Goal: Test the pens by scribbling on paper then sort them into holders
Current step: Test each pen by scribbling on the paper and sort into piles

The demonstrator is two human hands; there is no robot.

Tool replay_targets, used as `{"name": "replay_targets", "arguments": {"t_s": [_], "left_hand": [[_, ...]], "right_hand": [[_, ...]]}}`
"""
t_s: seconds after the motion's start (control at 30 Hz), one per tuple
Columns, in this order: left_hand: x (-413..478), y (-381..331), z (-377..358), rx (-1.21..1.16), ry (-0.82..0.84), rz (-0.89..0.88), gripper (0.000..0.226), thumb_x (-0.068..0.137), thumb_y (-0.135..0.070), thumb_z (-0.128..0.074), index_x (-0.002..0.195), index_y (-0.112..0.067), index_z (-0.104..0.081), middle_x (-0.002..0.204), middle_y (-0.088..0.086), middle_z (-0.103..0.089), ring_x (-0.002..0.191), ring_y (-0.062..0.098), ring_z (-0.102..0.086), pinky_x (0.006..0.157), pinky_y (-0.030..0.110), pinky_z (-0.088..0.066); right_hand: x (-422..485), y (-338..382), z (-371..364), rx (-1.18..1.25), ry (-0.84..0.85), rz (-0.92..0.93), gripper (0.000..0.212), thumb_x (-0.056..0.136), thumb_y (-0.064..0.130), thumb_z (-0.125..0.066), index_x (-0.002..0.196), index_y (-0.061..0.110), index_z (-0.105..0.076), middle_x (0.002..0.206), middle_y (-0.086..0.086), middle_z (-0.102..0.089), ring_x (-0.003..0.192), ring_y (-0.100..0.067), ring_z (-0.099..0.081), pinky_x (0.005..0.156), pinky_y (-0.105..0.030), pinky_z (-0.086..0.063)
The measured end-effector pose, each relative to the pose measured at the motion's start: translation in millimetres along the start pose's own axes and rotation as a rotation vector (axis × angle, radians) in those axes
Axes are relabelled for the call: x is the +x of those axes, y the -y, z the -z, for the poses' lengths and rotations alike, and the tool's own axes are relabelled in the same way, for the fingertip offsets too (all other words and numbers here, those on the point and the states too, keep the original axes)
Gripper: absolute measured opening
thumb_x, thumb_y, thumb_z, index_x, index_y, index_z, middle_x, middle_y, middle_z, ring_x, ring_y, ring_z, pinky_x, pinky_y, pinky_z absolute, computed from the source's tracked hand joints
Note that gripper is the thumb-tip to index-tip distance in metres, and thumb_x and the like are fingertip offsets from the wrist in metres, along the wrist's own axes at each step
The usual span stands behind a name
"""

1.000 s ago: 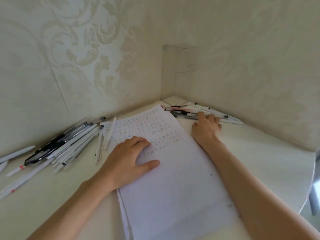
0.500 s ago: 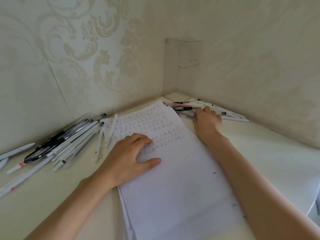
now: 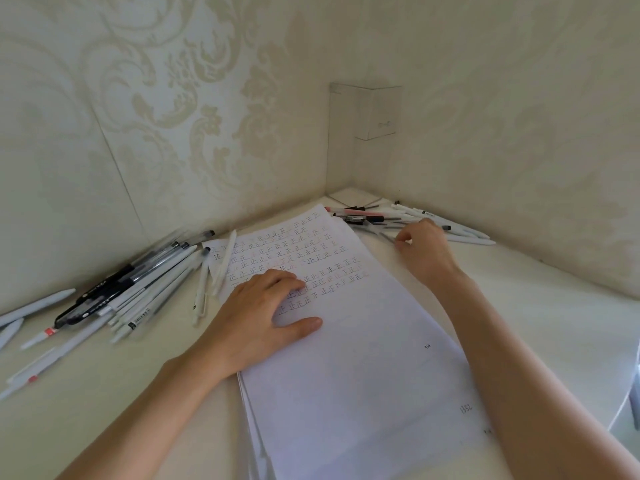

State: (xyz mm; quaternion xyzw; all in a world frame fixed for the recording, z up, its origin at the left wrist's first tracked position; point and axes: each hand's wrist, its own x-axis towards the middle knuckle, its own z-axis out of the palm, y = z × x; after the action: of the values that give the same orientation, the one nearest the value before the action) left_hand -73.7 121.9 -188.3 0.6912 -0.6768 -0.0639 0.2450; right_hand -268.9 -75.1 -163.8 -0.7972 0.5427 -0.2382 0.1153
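Note:
A stack of white paper [image 3: 363,358] lies in the middle of the desk, its far half covered with rows of small test marks. My left hand [image 3: 263,317] rests flat on the sheet with fingers spread. A heap of white and black pens [image 3: 131,289] lies left of the paper by the wall. A second group of pens [image 3: 374,218] sits at the far corner. My right hand [image 3: 422,245] is at that group, fingers curled, fingertips pinched on the end of a thin grey pen [image 3: 384,235]. A clear holder [image 3: 363,133] stands in the corner.
Patterned walls close the desk on the left and at the back right. The desk [image 3: 554,323] has a rounded edge at the right. Two loose white pens [image 3: 207,282] lie along the paper's left edge.
My right hand's fingers have curled from lying flat over the corner pens to pinching one. The left hand has stayed on the paper. The view tilted slightly.

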Motion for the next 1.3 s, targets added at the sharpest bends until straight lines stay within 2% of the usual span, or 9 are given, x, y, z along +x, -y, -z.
{"name": "replay_targets", "arguments": {"t_s": [0.23,0.33,0.43,0.67,0.77,0.9,1.0,1.13,1.3], "left_hand": [[-0.8,-0.8,0.8,-0.035,-0.052,-0.017,0.097,0.059,-0.092,-0.023,0.124,-0.028,-0.052,0.121,-0.022,-0.043,0.114,0.001,-0.039,0.099,0.02,-0.027],[-0.8,-2.0,2.1,-0.067,-0.173,-0.006,0.077,0.069,-0.08,-0.036,0.116,-0.023,-0.058,0.115,-0.017,-0.051,0.111,0.005,-0.046,0.1,0.025,-0.033],[-1.3,-5.4,6.8,-0.098,-0.259,0.049,0.066,0.074,-0.072,-0.036,0.111,-0.022,-0.06,0.111,-0.015,-0.057,0.106,0.005,-0.05,0.095,0.025,-0.035],[-2.6,-13.0,13.3,-0.207,-0.338,0.089,0.043,0.085,-0.055,-0.05,0.101,-0.016,-0.06,0.092,-0.007,-0.064,0.086,0.012,-0.059,0.074,0.033,-0.047],[-2.6,-11.9,12.6,-0.186,-0.338,0.099,0.018,0.091,-0.032,-0.055,0.097,-0.016,-0.06,0.089,-0.006,-0.066,0.082,0.011,-0.06,0.073,0.033,-0.048],[-2.2,-9.2,11.1,-0.153,-0.364,0.114,0.013,0.094,-0.018,-0.052,0.103,-0.01,-0.056,0.094,-0.002,-0.062,0.087,0.014,-0.058,0.074,0.024,-0.042],[-1.1,-11.2,10.6,-0.157,-0.33,0.122,0.019,0.096,-0.021,-0.046,0.109,-0.009,-0.053,0.099,-0.001,-0.059,0.091,0.013,-0.055,0.076,0.022,-0.04],[-2.0,-13.3,15.4,-0.123,-0.309,0.091,0.025,0.097,-0.029,-0.042,0.091,-0.011,-0.057,0.071,-0.002,-0.056,0.066,0.017,-0.052,0.063,0.033,-0.041],[-3.0,-16.0,18.6,-0.042,-0.35,0.086,0.031,0.096,-0.041,-0.039,0.087,-0.018,-0.058,0.054,-0.001,-0.052,0.047,0.01,-0.044,0.049,0.028,-0.032]], "right_hand": [[-13.3,27.8,16.5,0.558,-0.115,-0.005,0.012,0.092,0.006,-0.054,0.094,0.006,-0.067,0.091,-0.007,-0.07,0.079,-0.015,-0.058,0.06,-0.019,-0.037],[-24.8,51.0,21.8,1.046,0.074,-0.021,0.02,0.092,0.002,-0.055,0.111,0.009,-0.055,0.083,-0.003,-0.071,0.077,-0.011,-0.065,0.075,-0.024,-0.05],[-37.0,67.2,19.4,1.352,0.306,0.026,0.028,0.092,-0.004,-0.052,0.12,0.003,-0.051,0.087,-0.01,-0.069,0.079,-0.016,-0.067,0.073,-0.025,-0.056],[-56.6,86.3,0.7,1.347,0.604,-0.024,0.007,0.086,0.003,-0.063,0.092,0.004,-0.061,0.084,-0.008,-0.068,0.081,-0.019,-0.068,0.069,-0.024,-0.055],[-60.4,88.2,-6.5,1.197,0.622,-0.001,0.008,0.084,0.011,-0.067,0.088,0.011,-0.06,0.073,0.002,-0.062,0.071,-0.011,-0.058,0.061,-0.023,-0.042],[-62.2,91.5,-8.4,1.308,0.594,-0.047,0.008,0.09,0.01,-0.058,0.082,0.012,-0.057,0.066,-0.001,-0.058,0.059,-0.012,-0.051,0.052,-0.021,-0.037],[-64.3,93.4,-10.5,1.316,0.597,-0.038,0.012,0.091,0.01,-0.057,0.079,0.012,-0.056,0.066,-0.005,-0.063,0.058,-0.013,-0.056,0.053,-0.021,-0.041],[-66.5,94.1,-14.9,1.341,0.64,-0.007,0.019,0.095,0.014,-0.052,0.081,0.008,-0.063,0.065,-0.005,-0.062,0.059,-0.013,-0.055,0.057,-0.022,-0.042],[-67.2,95.3,-16.8,1.329,0.59,0.079,0.023,0.096,0.012,-0.051,0.079,0.004,-0.064,0.062,-0.003,-0.061,0.058,-0.011,-0.054,0.057,-0.02,-0.045]]}}
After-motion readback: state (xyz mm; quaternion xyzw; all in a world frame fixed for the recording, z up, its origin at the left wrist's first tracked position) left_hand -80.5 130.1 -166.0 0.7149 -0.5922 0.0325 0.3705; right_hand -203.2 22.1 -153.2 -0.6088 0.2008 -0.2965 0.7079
